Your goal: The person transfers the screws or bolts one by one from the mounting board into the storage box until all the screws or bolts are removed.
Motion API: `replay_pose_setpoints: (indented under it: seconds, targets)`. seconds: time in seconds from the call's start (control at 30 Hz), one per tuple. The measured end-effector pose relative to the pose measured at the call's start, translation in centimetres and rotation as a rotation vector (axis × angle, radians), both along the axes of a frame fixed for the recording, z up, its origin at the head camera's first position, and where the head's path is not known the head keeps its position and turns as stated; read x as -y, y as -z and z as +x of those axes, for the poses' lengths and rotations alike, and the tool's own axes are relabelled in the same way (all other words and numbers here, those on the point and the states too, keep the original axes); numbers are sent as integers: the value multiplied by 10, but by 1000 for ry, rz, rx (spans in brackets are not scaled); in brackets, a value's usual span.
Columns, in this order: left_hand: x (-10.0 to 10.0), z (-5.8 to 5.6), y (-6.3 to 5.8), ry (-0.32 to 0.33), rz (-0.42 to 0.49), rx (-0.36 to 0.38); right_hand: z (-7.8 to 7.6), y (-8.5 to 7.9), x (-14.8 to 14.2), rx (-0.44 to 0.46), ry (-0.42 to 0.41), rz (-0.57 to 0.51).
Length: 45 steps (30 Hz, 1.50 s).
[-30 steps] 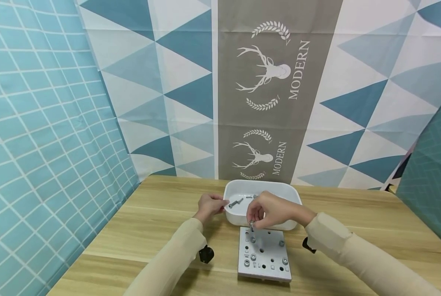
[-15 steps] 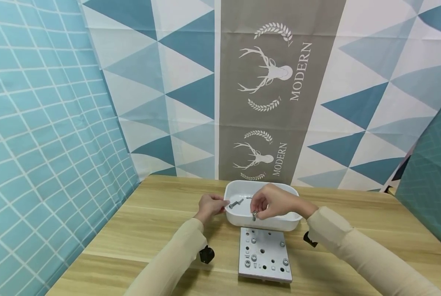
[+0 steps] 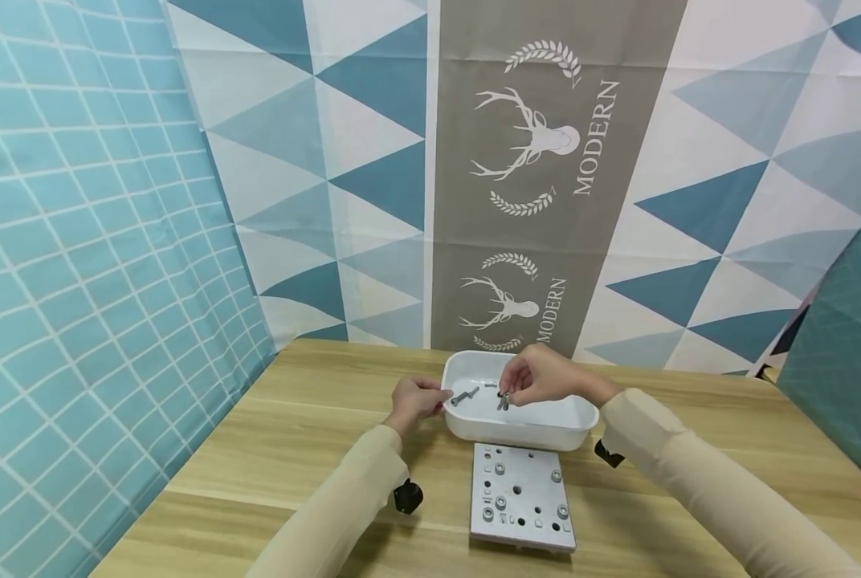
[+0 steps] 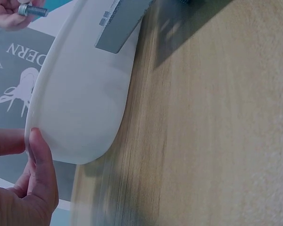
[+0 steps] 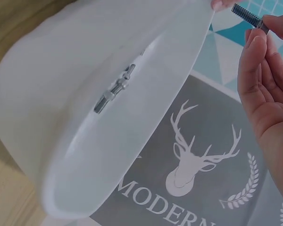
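Observation:
My left hand (image 3: 414,399) pinches the left rim of a white plastic tray (image 3: 520,434) between thumb and fingers. Over the inside of this tray is my right hand (image 3: 542,376), holding a socket-head bolt (image 5: 248,18) by its head. The threaded end sticks out past the fingertips in the right wrist view. Several loose bolts (image 3: 463,396) lie on the tray floor, partly overlapping. In front of the tray lies a silver metal plate (image 3: 520,478) with holes and several bolts standing in it. Neither hand touches the plate.
Everything stands on a wood-grain table (image 3: 315,449). A patterned curtain (image 3: 373,160) hangs right behind its back edge, and a blue tiled-print sheet (image 3: 98,241) closes off the left side.
With the bolt in its grip, my right hand has moved from above the plate's back edge away to over the tray. My left hand stays on the rim.

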<state>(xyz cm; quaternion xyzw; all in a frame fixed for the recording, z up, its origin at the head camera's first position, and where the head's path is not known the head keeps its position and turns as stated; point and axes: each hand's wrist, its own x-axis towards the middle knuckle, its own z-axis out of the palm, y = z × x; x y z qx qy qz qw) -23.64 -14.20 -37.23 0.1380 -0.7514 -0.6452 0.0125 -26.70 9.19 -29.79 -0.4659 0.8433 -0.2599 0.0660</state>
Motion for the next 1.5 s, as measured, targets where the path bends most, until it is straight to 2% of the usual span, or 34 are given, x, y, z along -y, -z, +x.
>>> replay_pose_setpoints:
  seconds: [0.17, 0.5, 0.9, 1.5]
  targets:
    - [-1, 0, -3, 0, -15, 3, -6, -1, -3, 5, 28, -4]
    - [-1, 1, -4, 9, -12, -11, -8, -7, -1, 8, 42, 4]
    - [-2, -3, -1, 6, 1, -23, -17, -11, 1, -47, 36, 13]
    - [-1, 2, 2, 11, 12, -41, -37, -5, 6, -28, 85, 37]
